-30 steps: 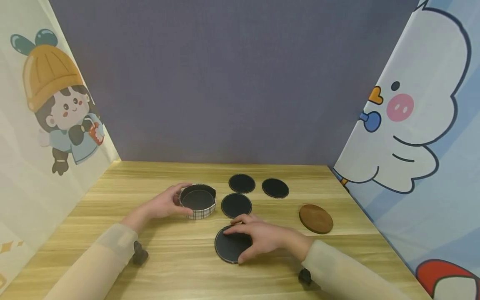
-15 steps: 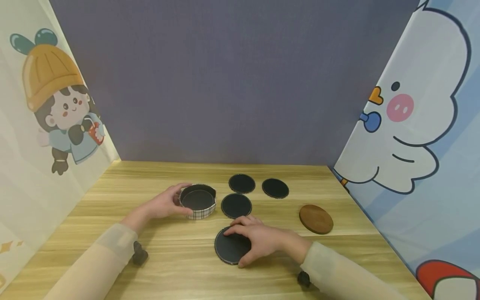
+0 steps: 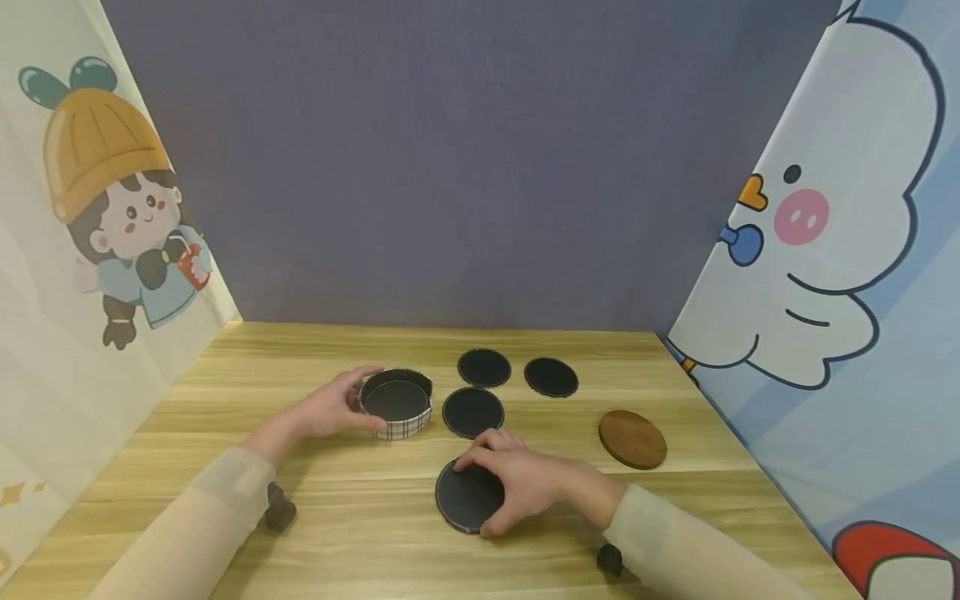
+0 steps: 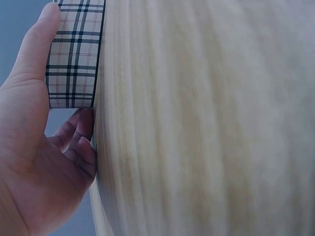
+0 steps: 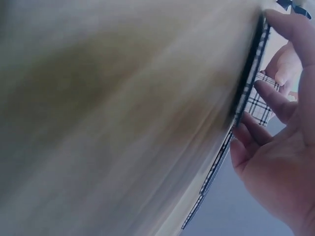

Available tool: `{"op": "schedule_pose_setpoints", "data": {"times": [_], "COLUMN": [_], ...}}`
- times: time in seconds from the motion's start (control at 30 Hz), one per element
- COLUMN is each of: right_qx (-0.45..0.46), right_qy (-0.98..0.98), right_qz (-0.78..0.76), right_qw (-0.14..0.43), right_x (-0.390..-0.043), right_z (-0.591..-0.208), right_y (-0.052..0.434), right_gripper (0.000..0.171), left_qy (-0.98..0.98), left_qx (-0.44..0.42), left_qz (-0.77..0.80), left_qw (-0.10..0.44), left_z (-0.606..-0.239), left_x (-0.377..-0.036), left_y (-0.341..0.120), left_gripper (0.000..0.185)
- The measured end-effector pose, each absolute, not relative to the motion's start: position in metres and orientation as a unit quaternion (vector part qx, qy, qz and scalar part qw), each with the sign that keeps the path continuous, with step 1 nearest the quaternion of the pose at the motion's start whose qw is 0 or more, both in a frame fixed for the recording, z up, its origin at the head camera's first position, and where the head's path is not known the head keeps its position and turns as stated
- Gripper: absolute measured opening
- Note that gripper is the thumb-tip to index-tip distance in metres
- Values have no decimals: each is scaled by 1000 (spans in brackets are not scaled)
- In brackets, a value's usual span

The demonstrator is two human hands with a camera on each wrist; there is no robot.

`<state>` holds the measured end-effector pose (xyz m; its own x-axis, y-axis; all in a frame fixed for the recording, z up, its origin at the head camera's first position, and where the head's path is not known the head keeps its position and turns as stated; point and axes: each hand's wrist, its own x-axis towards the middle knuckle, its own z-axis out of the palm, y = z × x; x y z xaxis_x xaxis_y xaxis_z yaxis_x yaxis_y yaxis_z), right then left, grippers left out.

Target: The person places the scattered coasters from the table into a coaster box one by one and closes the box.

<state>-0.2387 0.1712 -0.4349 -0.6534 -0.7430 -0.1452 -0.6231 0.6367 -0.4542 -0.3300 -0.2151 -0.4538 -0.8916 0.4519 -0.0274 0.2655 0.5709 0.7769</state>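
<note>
A round plaid holder (image 3: 396, 404) with a dark inside stands on the wooden table (image 3: 225, 392). My left hand (image 3: 341, 406) grips its left side, thumb on the far wall and fingers on the near wall. The left wrist view shows that left hand (image 4: 34, 147) against the holder's plaid wall (image 4: 74, 59). Nearer to me lies a black round coaster (image 3: 465, 496). My right hand (image 3: 525, 479) grips it, fingers over its far edge and thumb at its near edge. In the right wrist view, fingers (image 5: 275, 98) curl round the coaster's rim (image 5: 251, 73).
Three more black coasters lie beyond: one (image 3: 472, 412) right of the holder, two (image 3: 483, 367) (image 3: 551, 377) further back. A brown coaster (image 3: 632, 438) sits to the right. Cartoon-printed panels wall both sides; a dark panel closes the back.
My right hand has shifted the near black coaster slightly to the right and its fingers curl tighter round it. The left hand and holder have not moved.
</note>
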Motion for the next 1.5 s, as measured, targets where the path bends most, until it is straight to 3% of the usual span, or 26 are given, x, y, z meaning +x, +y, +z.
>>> {"op": "schedule_pose_setpoints", "data": {"times": [0.47,0.93,1.5], "right_qx": [-361,-325,-316], "right_qy": [886,897,910], "right_qz": [-281,-294,-262], "right_qw": [79,54,56], "right_x": [-248,-278,-324], "right_z": [-429,-420,-414], "right_y": [180,168,109], "right_gripper": [87,84,85], "left_qy": [879,883,882], "left_qx": [204,203,199], "left_qz": [417,410,412], "left_qw": [108,103,113], "left_z": [-450,-451,-450], "left_x": [-328,-326,-326], "left_y": [-215,-214,-214], "left_gripper": [112,112,111]}}
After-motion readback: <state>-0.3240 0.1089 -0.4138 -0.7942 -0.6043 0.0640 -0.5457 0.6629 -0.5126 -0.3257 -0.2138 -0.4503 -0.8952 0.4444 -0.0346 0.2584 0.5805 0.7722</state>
